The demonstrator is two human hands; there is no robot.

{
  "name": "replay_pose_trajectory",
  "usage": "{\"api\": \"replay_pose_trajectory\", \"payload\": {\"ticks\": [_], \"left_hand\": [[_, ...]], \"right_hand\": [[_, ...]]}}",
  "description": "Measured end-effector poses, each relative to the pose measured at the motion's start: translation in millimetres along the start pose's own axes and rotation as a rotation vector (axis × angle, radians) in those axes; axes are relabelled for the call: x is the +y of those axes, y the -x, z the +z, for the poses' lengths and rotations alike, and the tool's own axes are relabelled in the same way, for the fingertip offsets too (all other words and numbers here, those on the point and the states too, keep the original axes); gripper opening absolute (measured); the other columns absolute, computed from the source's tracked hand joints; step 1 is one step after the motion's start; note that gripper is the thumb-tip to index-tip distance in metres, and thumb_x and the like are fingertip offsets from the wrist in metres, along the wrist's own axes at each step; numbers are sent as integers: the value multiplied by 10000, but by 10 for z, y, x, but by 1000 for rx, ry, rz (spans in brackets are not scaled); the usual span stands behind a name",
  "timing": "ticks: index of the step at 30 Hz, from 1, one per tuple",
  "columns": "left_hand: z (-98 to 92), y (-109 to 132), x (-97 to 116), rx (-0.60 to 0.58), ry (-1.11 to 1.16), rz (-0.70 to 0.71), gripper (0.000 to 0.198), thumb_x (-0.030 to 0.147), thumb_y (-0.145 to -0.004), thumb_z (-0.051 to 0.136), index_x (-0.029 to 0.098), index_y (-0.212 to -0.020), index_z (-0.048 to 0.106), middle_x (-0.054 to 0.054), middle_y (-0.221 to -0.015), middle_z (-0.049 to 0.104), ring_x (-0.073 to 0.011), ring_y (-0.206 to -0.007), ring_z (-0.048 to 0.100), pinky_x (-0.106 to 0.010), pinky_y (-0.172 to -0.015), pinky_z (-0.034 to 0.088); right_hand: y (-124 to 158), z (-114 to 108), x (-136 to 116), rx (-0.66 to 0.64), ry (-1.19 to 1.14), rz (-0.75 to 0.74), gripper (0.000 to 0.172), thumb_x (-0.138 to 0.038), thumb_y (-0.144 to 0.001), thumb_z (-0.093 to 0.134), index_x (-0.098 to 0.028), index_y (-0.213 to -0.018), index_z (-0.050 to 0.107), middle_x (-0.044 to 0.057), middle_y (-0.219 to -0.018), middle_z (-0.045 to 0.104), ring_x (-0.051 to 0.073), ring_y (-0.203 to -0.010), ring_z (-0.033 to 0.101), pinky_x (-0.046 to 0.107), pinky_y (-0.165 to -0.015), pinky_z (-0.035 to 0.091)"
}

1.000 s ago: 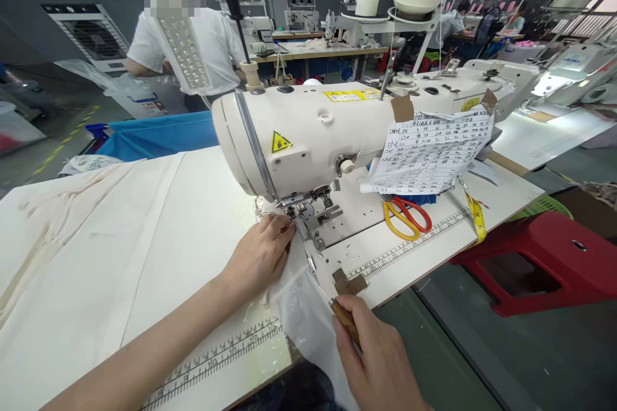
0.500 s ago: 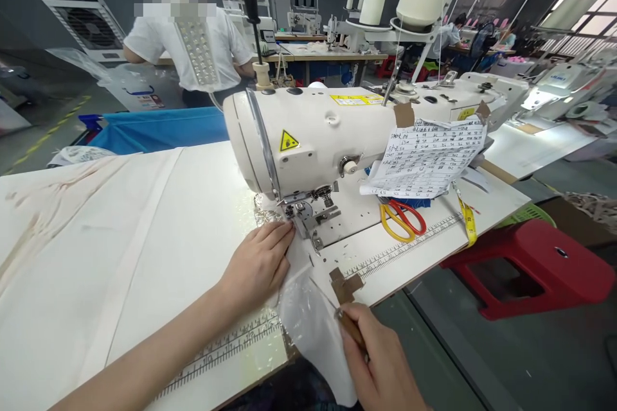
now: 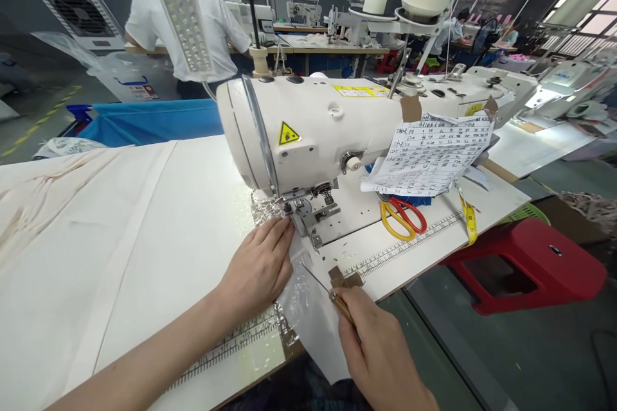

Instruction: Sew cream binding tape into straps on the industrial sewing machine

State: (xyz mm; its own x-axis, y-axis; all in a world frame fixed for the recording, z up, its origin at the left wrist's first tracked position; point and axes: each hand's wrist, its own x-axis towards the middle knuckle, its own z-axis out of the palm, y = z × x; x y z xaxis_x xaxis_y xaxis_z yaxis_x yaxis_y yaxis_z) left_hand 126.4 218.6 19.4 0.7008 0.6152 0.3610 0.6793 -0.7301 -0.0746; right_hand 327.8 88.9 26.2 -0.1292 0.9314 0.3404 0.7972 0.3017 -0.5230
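My left hand (image 3: pixel 258 266) presses its closed fingers on the white fabric (image 3: pixel 315 327), close to the presser foot (image 3: pixel 289 209) of the white sewing machine (image 3: pixel 308 131). Its fingertips are partly hidden at the foot. An awl (image 3: pixel 341 306) with a wooden handle and a thin metal spike is in my right hand (image 3: pixel 378 343), whose fingers wrap round the handle. The spike points up and left over the fabric, toward my left hand. The fabric hangs over the table's front edge between my hands.
Red-and-yellow scissors (image 3: pixel 403 217) lie beside the machine bed, near a yellow tape measure (image 3: pixel 468 221). A handwritten sheet (image 3: pixel 434 154) is taped to the machine. Pale fabric (image 3: pixel 62 183) lies at left. A red stool (image 3: pixel 525 266) stands at right. A person (image 3: pixel 212 32) works behind.
My right hand has moved slightly up and left, bringing the awl's spike more clearly over the fabric. The hanging fabric has drawn up a little. My left hand remains by the foot.
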Motion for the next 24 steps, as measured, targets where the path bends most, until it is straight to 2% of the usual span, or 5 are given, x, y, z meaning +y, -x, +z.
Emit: {"api": "replay_pose_trajectory", "payload": {"ticks": [9,16,24], "left_hand": [[-61,59,102,25,-13,42,466,231,-986,334,30,-1323,585,-189,-1374,598,-333,-1312,513,-493,-1084,447],[-91,54,143,44,4,53,467,214,-988,318,19,-1299,606,-190,-1332,630,-322,-1276,539,-486,-1063,461],[-50,48,87,45,40,28,446,223,-995,338,32,-1271,632,-176,-1333,631,-310,-1281,524,-502,-1110,413]], "right_hand": [[-126,2,-35,-37,41,2,318,-52,-908,372,-199,-1132,543,65,-932,710,247,-750,720,324,-576,525],[-164,24,-44,-56,52,1,320,-60,-915,369,-197,-1143,547,55,-933,707,238,-730,715,321,-570,510],[-260,68,-59,-76,45,4,312,-63,-912,368,-192,-1119,562,58,-919,691,235,-714,704,315,-557,498]]}}
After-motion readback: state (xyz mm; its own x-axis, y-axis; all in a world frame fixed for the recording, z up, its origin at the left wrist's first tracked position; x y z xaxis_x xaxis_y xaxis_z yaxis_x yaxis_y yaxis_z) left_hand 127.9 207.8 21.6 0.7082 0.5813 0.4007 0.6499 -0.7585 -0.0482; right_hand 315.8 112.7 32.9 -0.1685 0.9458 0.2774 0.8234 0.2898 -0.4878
